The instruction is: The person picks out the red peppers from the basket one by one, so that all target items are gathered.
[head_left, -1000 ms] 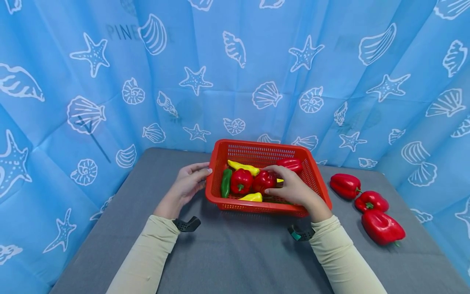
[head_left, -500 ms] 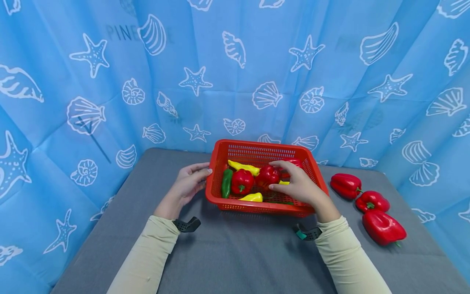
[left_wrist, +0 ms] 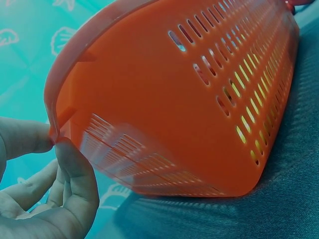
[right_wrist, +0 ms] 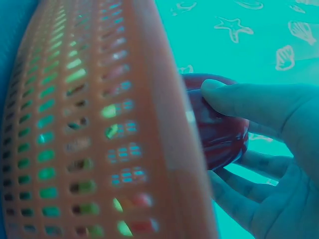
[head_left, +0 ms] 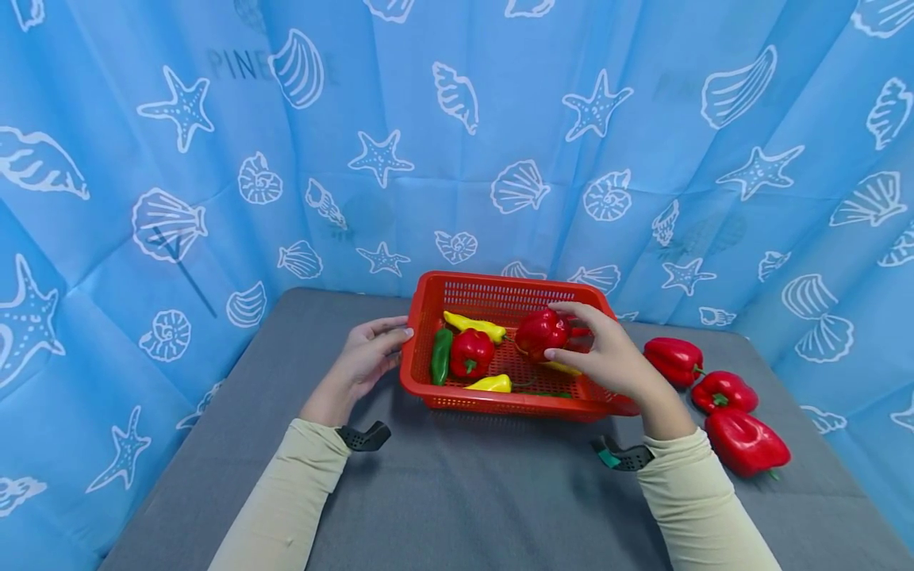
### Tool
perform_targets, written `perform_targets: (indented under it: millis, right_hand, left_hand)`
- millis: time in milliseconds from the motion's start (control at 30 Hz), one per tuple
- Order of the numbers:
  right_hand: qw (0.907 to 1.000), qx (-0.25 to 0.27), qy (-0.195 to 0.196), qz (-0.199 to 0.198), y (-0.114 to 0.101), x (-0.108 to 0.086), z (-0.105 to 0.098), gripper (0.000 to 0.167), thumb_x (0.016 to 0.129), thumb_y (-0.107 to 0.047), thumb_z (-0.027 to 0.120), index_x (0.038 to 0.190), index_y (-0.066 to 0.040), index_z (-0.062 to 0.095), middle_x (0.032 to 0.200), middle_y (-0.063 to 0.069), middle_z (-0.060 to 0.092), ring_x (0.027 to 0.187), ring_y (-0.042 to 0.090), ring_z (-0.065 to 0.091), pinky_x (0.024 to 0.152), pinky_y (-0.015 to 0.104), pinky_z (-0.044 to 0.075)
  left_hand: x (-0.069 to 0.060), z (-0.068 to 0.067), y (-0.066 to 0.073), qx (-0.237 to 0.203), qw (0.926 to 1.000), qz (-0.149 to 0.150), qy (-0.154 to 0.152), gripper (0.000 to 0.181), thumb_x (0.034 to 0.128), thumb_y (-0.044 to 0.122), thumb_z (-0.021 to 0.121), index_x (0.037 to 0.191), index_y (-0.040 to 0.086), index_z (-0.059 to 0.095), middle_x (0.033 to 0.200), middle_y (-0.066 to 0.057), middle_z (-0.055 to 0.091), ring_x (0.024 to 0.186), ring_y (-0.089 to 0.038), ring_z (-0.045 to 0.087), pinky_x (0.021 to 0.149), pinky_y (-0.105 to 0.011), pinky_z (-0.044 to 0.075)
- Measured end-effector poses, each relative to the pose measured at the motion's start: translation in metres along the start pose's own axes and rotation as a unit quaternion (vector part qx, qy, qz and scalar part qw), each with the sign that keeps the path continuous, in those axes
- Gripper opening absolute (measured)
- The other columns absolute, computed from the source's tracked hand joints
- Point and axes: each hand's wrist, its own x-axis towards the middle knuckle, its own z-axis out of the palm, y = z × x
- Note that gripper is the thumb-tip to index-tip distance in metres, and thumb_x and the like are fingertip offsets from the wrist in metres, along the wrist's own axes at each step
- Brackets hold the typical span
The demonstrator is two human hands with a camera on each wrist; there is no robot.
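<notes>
A red slotted plastic basket stands on the grey cloth. My left hand pinches its left rim between thumb and fingers, also seen close up in the left wrist view. My right hand grips a red bell pepper by thumb and fingertips, raised above the basket's right half; in the right wrist view the pepper shows partly behind the rim. Inside the basket lie another red bell pepper, a green pepper, and yellow peppers. Behind the right hand, another red pepper is mostly hidden.
Three red bell peppers lie on the cloth right of the basket: one at the back, one in the middle, one nearer. A blue curtain with white shell prints hangs behind and at the sides.
My right hand has lifted the red bell pepper from among the others and moved it rightward and up. The left hand stays on the basket rim, and the basket has not moved.
</notes>
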Motion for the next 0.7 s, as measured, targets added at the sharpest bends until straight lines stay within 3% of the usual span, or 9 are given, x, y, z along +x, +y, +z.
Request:
perform_targets:
  millis: [467, 700]
  right_hand:
    - [0.9992, -0.018, 0.034, 0.008, 0.008, -0.025, -0.032, 0.079, 0.090, -0.023, 0.087, 0.158, -0.015, 0.046, 0.154, 0.020, 0.052, 0.132, 0.045, 0.057, 0.089, 0.055, 0.064]
    - [0.9980, -0.027, 0.055, 0.015, 0.014, -0.040, -0.048, 0.081, 0.089, -0.018, 0.087, 0.158, -0.012, 0.046, 0.152, 0.023, 0.054, 0.126, 0.047, 0.063, 0.083, 0.030, 0.065]
  left_hand:
    - [0.002, -0.002, -0.002, -0.003, 1.0000, -0.003, 0.006, 0.047, 0.1013, 0.027, 0.073, 0.146, 0.015, 0.062, 0.144, -0.011, 0.065, 0.122, -0.027, 0.068, 0.096, -0.036, 0.063]
    - [0.002, 0.000, 0.000, -0.015, 0.9999, -0.008, 0.005, 0.047, 0.1005, 0.025, 0.075, 0.145, 0.014, 0.063, 0.142, -0.010, 0.066, 0.119, -0.025, 0.069, 0.095, -0.034, 0.063]
